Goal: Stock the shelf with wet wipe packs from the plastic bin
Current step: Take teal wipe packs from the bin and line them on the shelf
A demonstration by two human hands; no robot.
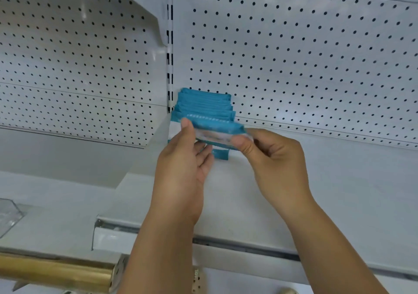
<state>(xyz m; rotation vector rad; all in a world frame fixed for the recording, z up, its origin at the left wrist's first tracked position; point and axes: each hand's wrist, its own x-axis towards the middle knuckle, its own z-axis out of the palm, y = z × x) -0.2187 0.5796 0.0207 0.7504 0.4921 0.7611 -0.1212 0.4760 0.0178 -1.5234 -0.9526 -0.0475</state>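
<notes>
Shelf, left hand, right hand pinching pack

left hand: raised, pinch grip | right hand: raised, pinch grip

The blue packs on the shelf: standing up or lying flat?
Standing up. The packs sit on edge in a row, teal tops showing, back to the pegboard.

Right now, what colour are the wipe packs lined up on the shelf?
The wet wipe packs are teal with white panels; head view.
</notes>
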